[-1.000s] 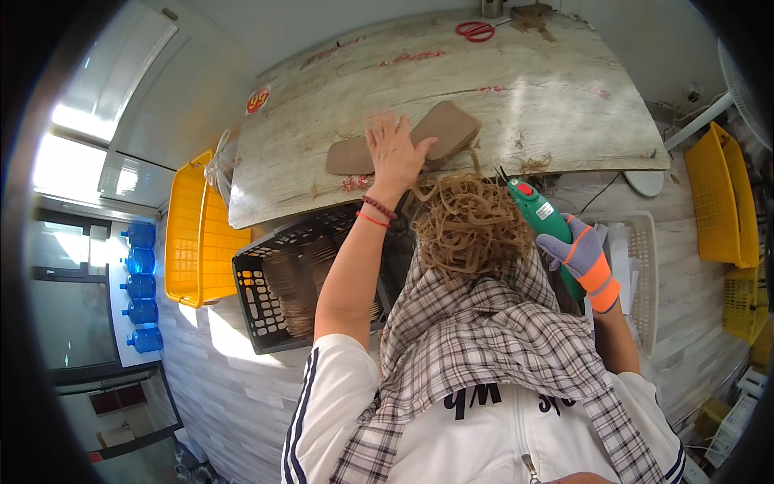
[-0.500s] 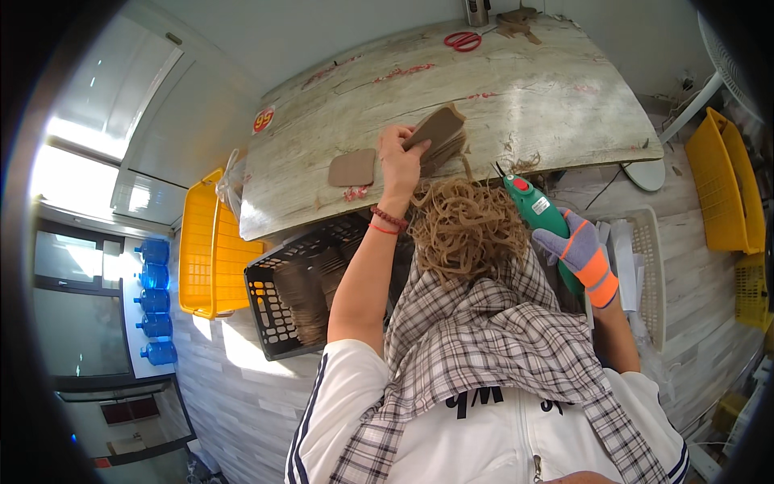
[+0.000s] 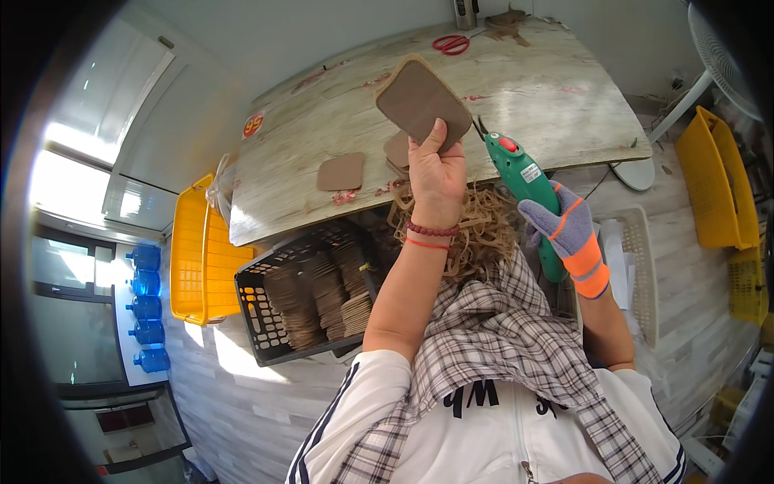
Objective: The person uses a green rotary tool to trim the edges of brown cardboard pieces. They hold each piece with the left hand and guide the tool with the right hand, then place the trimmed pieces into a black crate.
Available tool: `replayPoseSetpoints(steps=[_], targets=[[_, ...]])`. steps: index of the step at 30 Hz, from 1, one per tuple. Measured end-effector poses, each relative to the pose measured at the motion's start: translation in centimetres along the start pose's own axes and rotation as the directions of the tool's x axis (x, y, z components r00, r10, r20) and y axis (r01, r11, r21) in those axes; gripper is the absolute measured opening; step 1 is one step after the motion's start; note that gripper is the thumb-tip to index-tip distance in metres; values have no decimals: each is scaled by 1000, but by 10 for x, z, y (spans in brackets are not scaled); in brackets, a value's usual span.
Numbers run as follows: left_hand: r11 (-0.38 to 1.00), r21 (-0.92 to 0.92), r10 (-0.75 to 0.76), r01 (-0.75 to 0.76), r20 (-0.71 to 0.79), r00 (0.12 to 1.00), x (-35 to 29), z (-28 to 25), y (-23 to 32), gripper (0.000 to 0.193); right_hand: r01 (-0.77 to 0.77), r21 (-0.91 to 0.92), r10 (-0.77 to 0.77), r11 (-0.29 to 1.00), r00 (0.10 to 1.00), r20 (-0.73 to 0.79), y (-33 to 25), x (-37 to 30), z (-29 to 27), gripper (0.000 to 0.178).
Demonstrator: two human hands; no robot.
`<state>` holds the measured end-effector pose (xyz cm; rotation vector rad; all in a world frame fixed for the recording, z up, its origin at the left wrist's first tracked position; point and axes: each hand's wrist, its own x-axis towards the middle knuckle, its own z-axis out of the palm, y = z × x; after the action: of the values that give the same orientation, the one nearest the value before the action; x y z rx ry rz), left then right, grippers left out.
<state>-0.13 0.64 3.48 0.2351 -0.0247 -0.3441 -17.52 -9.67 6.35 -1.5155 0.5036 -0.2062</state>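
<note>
My bare left hand (image 3: 438, 181) grips a brown, round-cornered pad (image 3: 423, 103) by its near edge, thumb on its face, raised over the table. A lighter fuzzy border shows along the pad's rim. In my gloved right hand (image 3: 563, 230) is a green electric cutter (image 3: 520, 171) with a red button. Its dark, forked tip points at the pad's right corner, a small gap apart. Partly hidden behind my left hand, a few similar pads (image 3: 396, 152) lie stacked on the table; another single pad (image 3: 340, 172) lies left of them. Curly brown trimmings (image 3: 482, 230) heap on my checked apron.
The worn wooden table (image 3: 298, 137) bears red scissors (image 3: 451, 45), a metal flask (image 3: 465, 14) and brown scraps (image 3: 506, 26) at its far side. Below stands a black crate (image 3: 256, 343) of stacked pads. Yellow baskets (image 3: 187, 266) flank the table; a white basket (image 3: 645, 282) stands right.
My left hand has moved right and turned palm up, lifting one pad; the stack it held now lies on the table. The cutter has come slightly left and up, nearer the pad.
</note>
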Motion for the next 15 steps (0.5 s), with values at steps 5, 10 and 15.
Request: replayPoseSetpoints(steps=[5,10,15], targets=[[999,-4,-31,31,-46,998,-4,0,-10,36,-34,54,34,998,999,-7,1,0,-1,40],[996,61,-65,67,-35,997,-12,-4,-12,38,0,62,1,998,1000,-19,1,1,-3,38],[979,170,-119,115,14,993,-26,-11,-13,38,-1,58,3,998,999,-33,-2,3,-5,37]])
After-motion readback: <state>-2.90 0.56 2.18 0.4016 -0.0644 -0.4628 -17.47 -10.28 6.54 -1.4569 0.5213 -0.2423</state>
